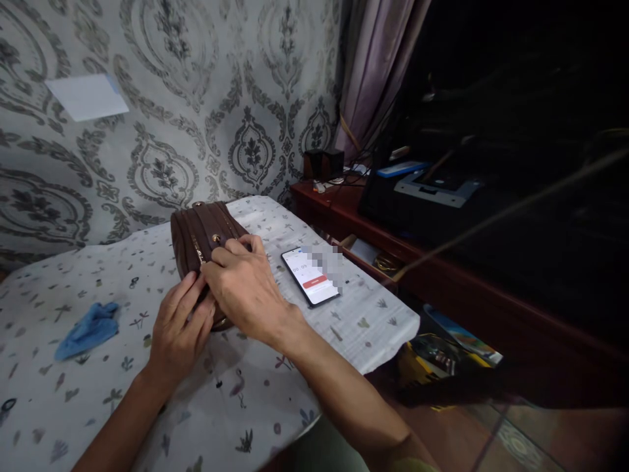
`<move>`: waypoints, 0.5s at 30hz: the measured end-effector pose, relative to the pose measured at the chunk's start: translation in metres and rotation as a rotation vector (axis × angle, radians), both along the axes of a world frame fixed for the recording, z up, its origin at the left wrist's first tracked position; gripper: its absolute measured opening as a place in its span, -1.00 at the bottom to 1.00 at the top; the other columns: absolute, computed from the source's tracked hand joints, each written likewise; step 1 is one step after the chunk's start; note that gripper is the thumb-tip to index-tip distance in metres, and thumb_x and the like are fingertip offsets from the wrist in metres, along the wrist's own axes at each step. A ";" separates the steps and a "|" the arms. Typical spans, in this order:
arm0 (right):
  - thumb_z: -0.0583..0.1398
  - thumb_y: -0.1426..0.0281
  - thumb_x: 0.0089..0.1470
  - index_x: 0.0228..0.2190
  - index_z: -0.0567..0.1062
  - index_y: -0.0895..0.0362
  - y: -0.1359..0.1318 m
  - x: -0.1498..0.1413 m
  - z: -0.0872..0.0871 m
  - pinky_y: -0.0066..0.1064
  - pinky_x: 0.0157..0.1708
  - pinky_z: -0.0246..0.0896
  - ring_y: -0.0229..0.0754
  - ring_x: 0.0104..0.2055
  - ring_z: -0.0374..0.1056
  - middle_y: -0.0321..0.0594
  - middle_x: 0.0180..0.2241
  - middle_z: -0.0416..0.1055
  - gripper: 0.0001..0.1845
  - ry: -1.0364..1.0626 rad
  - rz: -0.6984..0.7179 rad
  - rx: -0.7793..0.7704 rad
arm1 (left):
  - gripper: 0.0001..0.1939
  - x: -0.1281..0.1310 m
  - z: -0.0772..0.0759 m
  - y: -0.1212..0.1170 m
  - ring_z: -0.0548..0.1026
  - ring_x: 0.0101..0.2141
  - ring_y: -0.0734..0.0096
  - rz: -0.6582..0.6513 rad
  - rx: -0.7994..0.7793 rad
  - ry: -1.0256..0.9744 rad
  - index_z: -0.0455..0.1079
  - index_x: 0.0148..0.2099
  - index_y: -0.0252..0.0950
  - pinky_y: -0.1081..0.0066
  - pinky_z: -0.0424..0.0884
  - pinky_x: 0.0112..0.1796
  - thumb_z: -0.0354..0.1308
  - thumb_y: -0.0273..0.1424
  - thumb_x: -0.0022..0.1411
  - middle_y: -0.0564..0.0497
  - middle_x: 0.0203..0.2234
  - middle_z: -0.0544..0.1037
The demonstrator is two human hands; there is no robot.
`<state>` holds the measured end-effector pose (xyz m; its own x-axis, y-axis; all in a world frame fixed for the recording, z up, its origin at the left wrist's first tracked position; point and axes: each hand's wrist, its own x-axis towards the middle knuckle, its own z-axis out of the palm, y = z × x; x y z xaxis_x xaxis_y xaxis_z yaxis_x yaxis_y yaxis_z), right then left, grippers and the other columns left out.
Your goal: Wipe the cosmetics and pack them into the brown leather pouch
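Note:
A brown leather-like bag (189,226) with gold-coloured zippers and small round metal fittings lies on the patterned cloth. My left hand (179,321) holds its near side, fingers close together against the leather. Over the top of the bag, my right hand (243,282) is closed, with its fingers curled at a gold zipper line. Whether a zipper pull is between those fingertips cannot be made out. Both hands cover much of the bag's near end. To the right lies a phone (314,292) with a lit screen, partly pixelated.
A crumpled blue cloth (91,331) lies at the left on the white printed tablecloth (265,400). Patterned wallpaper (250,144) rises behind. A dark red cabinet (417,262) with a partly open drawer (366,252) and a large black screen (515,85) stand at the right.

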<state>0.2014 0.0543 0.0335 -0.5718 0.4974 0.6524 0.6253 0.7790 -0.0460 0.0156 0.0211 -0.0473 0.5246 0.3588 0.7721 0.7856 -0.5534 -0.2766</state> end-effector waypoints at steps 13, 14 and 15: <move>0.18 0.42 0.21 -0.32 0.53 0.04 0.004 -0.003 -0.009 -0.20 0.03 0.23 -0.05 0.01 0.34 -0.18 -0.06 0.52 -0.89 0.439 -0.026 -0.210 | -0.39 0.002 -0.003 0.001 0.24 0.33 -0.05 0.007 0.014 -0.006 0.21 0.36 -0.33 0.03 0.31 0.25 0.16 -0.62 0.29 -0.29 0.29 0.34; 0.19 0.42 0.19 -0.32 0.53 0.05 0.005 -0.007 -0.011 -0.22 0.04 0.23 -0.08 0.01 0.36 -0.21 -0.07 0.55 -0.90 0.466 0.032 -0.233 | -0.38 0.002 -0.004 0.002 0.24 0.33 -0.05 0.001 0.022 -0.006 0.20 0.36 -0.32 0.03 0.32 0.24 0.16 -0.62 0.29 -0.28 0.28 0.34; 0.20 0.45 0.17 -0.31 0.54 0.07 0.005 -0.010 -0.014 -0.24 0.05 0.23 -0.10 0.01 0.38 -0.22 -0.09 0.57 -0.90 0.504 0.094 -0.267 | -0.38 0.002 -0.004 0.002 0.24 0.33 -0.04 -0.002 0.028 -0.005 0.19 0.36 -0.31 0.02 0.33 0.24 0.15 -0.62 0.29 -0.26 0.28 0.34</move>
